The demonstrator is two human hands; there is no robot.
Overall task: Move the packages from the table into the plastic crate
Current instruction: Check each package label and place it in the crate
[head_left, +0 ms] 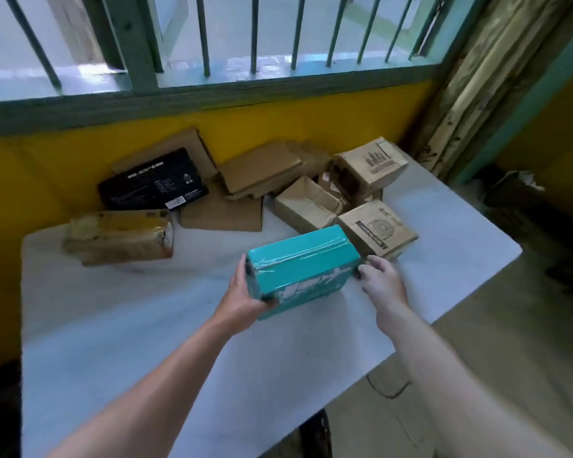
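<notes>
Two hands work at the near middle of my view. The left hand (242,292) grips the left end of a teal box (305,269), thumb under its near edge. The right hand (382,282) meets the box's right end with its fingertips; I cannot tell whether it is clamped on it. The teal box is wrapped in clear film and sits tilted over the white tabletop (146,325), near its middle. Just behind it stands a printed carton (377,233), and well to the left lies a taped brown package (119,236). Further back I see an open carton (305,206), flat cardboard (222,213), a black box (153,186) and another brown carton (371,163). These crowd against a yellow wall (80,153) under a barred window (205,34).
</notes>
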